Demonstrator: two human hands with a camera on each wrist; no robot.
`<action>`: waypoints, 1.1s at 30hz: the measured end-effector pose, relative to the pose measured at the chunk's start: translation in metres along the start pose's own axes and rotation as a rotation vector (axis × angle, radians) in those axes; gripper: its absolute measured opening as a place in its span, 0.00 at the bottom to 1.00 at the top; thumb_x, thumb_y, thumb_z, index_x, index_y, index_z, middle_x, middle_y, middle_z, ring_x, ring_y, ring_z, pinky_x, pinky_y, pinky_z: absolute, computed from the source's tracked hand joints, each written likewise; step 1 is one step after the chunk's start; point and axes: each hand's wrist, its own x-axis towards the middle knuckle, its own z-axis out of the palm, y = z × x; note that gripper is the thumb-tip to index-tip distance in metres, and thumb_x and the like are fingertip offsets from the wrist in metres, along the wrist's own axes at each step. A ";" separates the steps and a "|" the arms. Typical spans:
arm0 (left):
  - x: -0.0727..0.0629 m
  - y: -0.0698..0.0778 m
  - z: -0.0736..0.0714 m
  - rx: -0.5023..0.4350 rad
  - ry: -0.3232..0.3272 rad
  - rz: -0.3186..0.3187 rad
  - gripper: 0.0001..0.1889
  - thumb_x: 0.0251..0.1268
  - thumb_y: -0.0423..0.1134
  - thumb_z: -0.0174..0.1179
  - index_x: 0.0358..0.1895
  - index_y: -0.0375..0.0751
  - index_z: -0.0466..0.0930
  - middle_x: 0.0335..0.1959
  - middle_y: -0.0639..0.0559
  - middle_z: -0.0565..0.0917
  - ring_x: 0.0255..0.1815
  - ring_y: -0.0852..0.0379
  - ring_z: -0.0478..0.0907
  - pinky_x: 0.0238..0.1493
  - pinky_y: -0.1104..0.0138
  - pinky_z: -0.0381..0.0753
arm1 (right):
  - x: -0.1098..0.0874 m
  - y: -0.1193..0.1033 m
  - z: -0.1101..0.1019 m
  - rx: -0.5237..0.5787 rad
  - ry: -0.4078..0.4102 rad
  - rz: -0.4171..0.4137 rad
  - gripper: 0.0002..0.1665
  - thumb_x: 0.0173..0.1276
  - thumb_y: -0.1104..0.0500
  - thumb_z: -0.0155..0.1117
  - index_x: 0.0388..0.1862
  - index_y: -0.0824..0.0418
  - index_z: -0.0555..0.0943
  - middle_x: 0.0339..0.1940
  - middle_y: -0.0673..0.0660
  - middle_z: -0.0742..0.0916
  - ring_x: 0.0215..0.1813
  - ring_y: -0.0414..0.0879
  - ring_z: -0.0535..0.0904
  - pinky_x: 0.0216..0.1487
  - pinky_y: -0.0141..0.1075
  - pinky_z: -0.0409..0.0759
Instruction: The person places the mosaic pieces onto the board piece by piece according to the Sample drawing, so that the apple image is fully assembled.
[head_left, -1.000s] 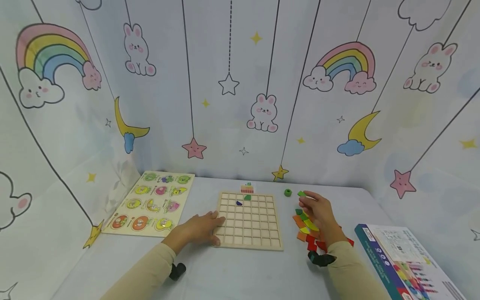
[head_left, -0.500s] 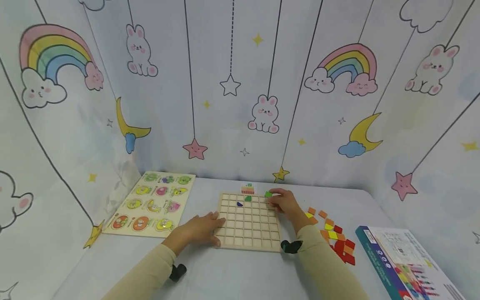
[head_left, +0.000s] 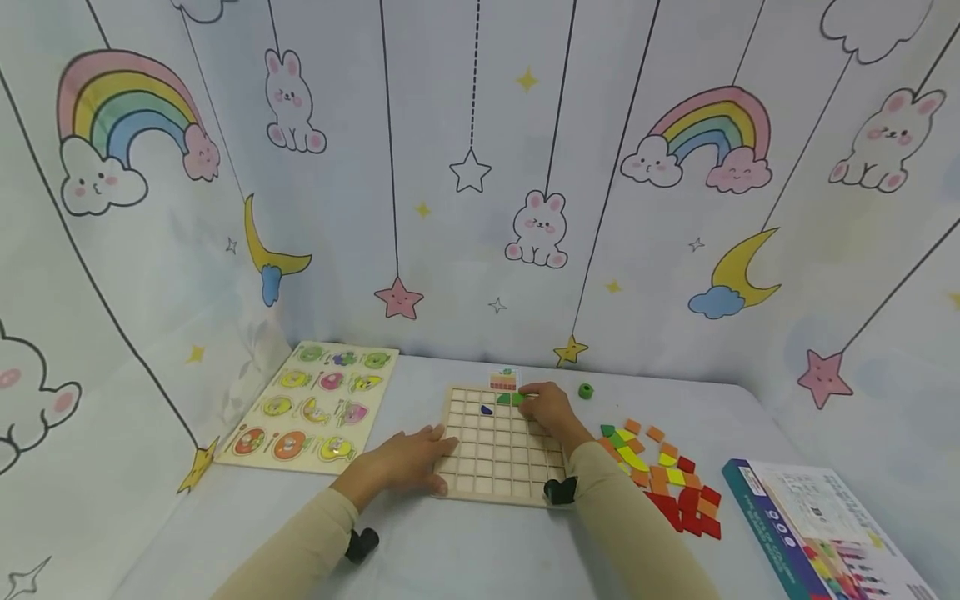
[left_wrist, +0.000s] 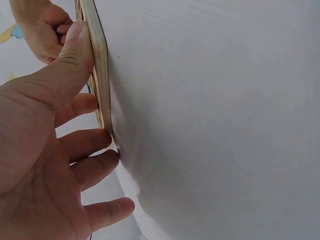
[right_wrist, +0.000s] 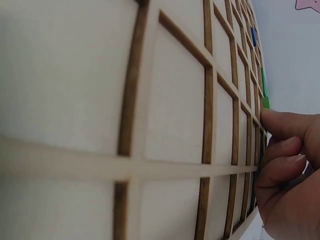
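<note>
A wooden grid board (head_left: 474, 467) lies on the table before me. My left hand (head_left: 408, 460) rests at its left side; in the left wrist view the thumb lies along the board's edge (left_wrist: 101, 65) and the other fingers are spread. Over the far rows, my right hand (head_left: 551, 411) pinches a small green block (head_left: 517, 400) at a cell. Beside that block sits another green piece (head_left: 503, 399) with a slanted side. A dark blue piece (head_left: 487, 409) lies one row nearer. The right wrist view shows the green block (right_wrist: 265, 102) at the fingertips.
Right of the board are scattered red, orange, yellow and green pieces (head_left: 675, 477). A green ring-shaped piece (head_left: 586, 390) stands farther back. A picture card (head_left: 505, 379) touches the far edge. A fruit puzzle board (head_left: 285, 423) lies left, a printed box (head_left: 817, 517) right.
My right hand has carried the green block from beside the pile leftward to the board, down to the cell next to the other green piece. The left hand has stayed put.
</note>
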 end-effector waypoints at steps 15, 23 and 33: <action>0.002 -0.001 0.001 -0.003 0.006 -0.020 0.43 0.57 0.58 0.71 0.76 0.49 0.69 0.80 0.43 0.63 0.81 0.43 0.58 0.74 0.37 0.60 | 0.001 -0.008 0.004 -0.034 -0.001 -0.004 0.22 0.70 0.65 0.64 0.63 0.61 0.83 0.69 0.65 0.80 0.72 0.62 0.72 0.65 0.55 0.76; -0.001 0.003 -0.003 0.005 0.000 -0.009 0.43 0.58 0.58 0.71 0.76 0.48 0.69 0.80 0.42 0.63 0.81 0.42 0.58 0.73 0.36 0.61 | 0.002 -0.011 0.007 -0.086 0.037 -0.009 0.20 0.68 0.65 0.65 0.59 0.61 0.86 0.66 0.65 0.82 0.67 0.61 0.76 0.55 0.50 0.79; 0.000 0.003 -0.004 0.004 0.000 -0.013 0.43 0.58 0.58 0.71 0.76 0.48 0.69 0.79 0.41 0.63 0.80 0.42 0.58 0.73 0.36 0.61 | -0.003 -0.011 0.005 -0.053 0.027 0.008 0.27 0.68 0.64 0.64 0.67 0.61 0.80 0.66 0.66 0.82 0.63 0.62 0.79 0.53 0.51 0.80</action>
